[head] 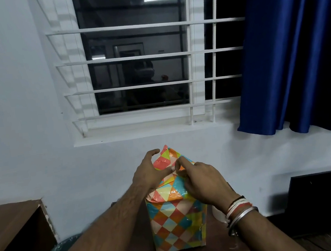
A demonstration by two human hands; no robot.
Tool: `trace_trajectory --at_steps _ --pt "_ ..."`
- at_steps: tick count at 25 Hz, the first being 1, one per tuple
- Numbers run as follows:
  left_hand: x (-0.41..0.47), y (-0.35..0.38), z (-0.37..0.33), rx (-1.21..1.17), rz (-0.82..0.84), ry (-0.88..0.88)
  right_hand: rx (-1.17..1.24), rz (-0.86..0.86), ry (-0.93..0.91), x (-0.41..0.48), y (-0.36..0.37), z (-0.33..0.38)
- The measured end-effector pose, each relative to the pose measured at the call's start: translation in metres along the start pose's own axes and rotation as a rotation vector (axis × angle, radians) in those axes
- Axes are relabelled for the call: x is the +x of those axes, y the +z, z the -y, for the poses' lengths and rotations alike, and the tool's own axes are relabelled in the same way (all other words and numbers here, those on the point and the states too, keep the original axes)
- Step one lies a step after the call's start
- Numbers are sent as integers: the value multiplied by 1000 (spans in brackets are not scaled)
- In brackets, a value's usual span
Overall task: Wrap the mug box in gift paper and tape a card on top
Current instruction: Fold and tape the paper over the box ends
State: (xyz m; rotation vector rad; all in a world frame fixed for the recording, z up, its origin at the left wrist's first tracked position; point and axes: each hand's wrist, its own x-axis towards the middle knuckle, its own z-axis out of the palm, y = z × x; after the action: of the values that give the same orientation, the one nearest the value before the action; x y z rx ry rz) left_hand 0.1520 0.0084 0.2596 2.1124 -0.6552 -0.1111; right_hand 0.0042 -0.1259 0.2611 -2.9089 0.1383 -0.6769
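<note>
1. Box (pixel 177 224) stands upright on the dark brown surface (pixel 220 248), near its front edge and below the window (pixel 140 66). Its sides are covered in diamond-patterned paper (pixel 166 156), and the top flaps are gathered into a peak.
2. Left hand (pixel 149 174): grip grasping the paper. The fingers curl over the far flap and the thumb lies across the centre fold.
3. Right hand (pixel 203 182): the index tip is on the centre fold, just beside the left thumb. I cannot tell whether the other fingers hold paper. There are bangles (pixel 241 209) on the wrist.
4. A white object (pixel 217 214) sits right of the box, partly hidden by the wrist.
5. Surroundings: black monitor (pixel 327 200) on the right, blue curtain (pixel 295 50) above it, brown cabinet (pixel 13 223) on the left.
</note>
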Motion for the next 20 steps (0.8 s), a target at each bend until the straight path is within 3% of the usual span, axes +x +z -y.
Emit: trace_trajectory --at_steps 3,6,10,20 --pt "-1 0 1 -36 10 -8 341 -85 42 -1 -3 -17" --pt "-2 1 6 -37 -1 -11 586 -172 303 5 1 -46" --pt "-2 2 7 -76 -21 -13 1026 249 512 23 6 -68" --pt "1 4 11 -83 -24 -8 786 290 282 54 -13 -61"
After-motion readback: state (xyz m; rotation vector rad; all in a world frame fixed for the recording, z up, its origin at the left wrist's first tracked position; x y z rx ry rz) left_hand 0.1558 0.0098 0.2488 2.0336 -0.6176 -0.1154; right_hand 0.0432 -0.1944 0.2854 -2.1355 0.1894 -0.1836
